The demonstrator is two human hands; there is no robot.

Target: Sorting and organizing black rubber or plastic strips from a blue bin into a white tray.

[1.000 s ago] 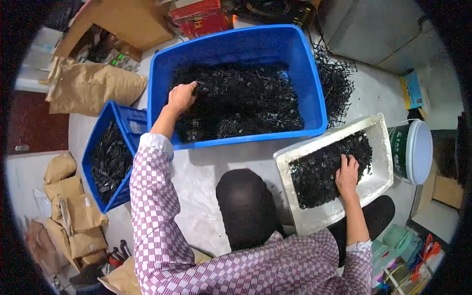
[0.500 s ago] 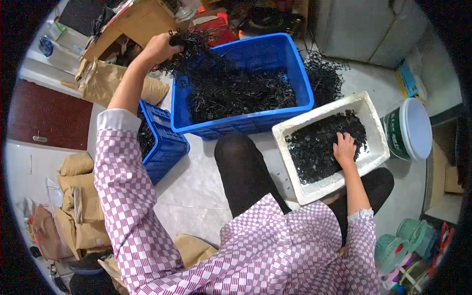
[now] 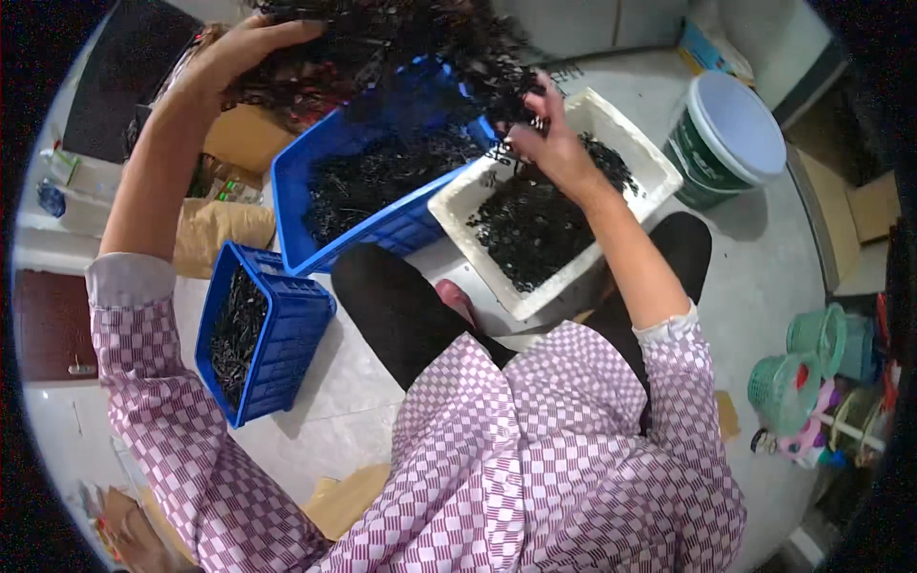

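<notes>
Black pieces (image 3: 411, 43), tangled, between left grip (image 3: 250, 48) and right grip (image 3: 556, 148)

The floor (image 3: 774, 272) is pale grey, smooth and slightly glossy, with a faint seam running across it near the smaller crate. Toward the far left stands the large blue tub (image 3: 387, 227), set at a slant. Just beside its near left corner is the small blue crate (image 3: 298, 320), upright, its shadow falling to the right. The white foam box (image 3: 645, 155) sits to the right of the tub; its underside is hidden, so whether it rests flat cannot be told. Farther right, the green-and-white bucket (image 3: 716, 138) stands with its base down. Brown paper (image 3: 349, 501) lies at the lower left, partly covered.
</notes>
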